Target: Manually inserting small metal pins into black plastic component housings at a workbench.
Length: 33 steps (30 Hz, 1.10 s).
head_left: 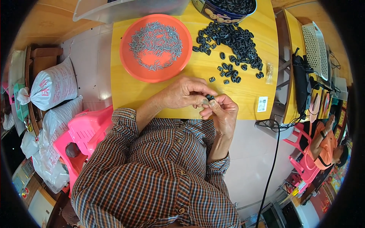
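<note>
In front of my chest, at the table's near edge, my two hands meet over one small black cord lock (210, 97). My left hand (185, 93) comes in from the left, its thumb and fingers closed on the piece. From the other side my right hand (223, 110) pinches the same piece between thumb and bent fingers. Beyond my left hand lies a round orange-red tray (152, 78) with many small silvery springs (156, 41) spread over it. A pile of black cord locks (237, 41) covers the table beyond my hands, with a few loose ones nearer to me.
A round tin (224, 16) full of black pieces and a clear plastic bin (125, 13) stand at the yellow table's (125, 91) far side. A white label (262, 104) lies on the right. Pink chair (85, 131) and sacks (55, 83) are left; another person (323, 146) sits far right.
</note>
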Motion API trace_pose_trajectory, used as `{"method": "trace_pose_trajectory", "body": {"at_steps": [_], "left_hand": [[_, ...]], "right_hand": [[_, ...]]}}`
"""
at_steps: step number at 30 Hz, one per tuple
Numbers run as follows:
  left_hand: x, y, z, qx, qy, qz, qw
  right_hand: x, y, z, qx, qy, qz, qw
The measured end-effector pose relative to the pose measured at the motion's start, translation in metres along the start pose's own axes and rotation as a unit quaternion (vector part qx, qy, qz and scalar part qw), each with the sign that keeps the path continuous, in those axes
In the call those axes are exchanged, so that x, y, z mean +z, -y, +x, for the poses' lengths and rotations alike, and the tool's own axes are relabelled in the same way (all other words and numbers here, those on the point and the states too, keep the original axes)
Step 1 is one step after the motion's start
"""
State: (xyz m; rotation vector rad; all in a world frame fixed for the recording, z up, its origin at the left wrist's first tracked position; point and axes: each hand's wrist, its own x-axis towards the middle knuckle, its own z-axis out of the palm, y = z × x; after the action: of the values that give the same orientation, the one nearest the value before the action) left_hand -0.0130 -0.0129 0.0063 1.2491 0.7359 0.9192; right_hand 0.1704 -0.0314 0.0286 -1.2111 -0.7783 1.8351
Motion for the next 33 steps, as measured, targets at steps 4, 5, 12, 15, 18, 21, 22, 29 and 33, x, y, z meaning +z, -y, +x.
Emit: {"method": "trace_pose_trajectory", "body": {"at_steps": [4,5,12,15,18,21,22,29,33], "left_hand": [[0.0,0.004,0.0,0.005,0.014,-0.008,1.0],[0.0,0.003,0.0,0.005,0.015,-0.008,1.0],[0.004,0.0,0.001,-0.013,-0.009,-0.02,1.0],[0.004,-0.001,0.005,0.036,-0.055,0.028,0.997],[0.006,0.0,0.005,0.082,-0.085,0.053,0.992],[0.005,0.0,0.006,0.082,-0.094,0.029,0.992],[0.004,0.0,0.006,0.085,-0.089,0.028,0.992],[0.001,0.004,0.002,0.037,-0.087,-0.081,0.992],[0.006,-0.001,0.004,0.05,-0.104,-0.111,0.987]], "right_hand": [[-0.004,-0.003,0.001,0.021,0.012,0.014,1.0],[-0.006,-0.004,0.001,0.02,0.011,0.014,1.0],[-0.005,-0.003,0.003,0.022,0.002,0.018,1.0],[0.01,0.003,0.001,-0.027,-0.039,0.004,0.999],[0.023,0.011,-0.001,-0.072,-0.062,-0.024,0.995],[0.026,0.014,-0.002,-0.084,-0.076,-0.064,0.992],[0.027,0.015,-0.003,-0.084,-0.084,-0.079,0.99],[0.036,0.013,-0.003,-0.044,-0.085,-0.073,0.993],[0.043,0.008,0.0,-0.067,-0.088,0.031,0.993]]}}
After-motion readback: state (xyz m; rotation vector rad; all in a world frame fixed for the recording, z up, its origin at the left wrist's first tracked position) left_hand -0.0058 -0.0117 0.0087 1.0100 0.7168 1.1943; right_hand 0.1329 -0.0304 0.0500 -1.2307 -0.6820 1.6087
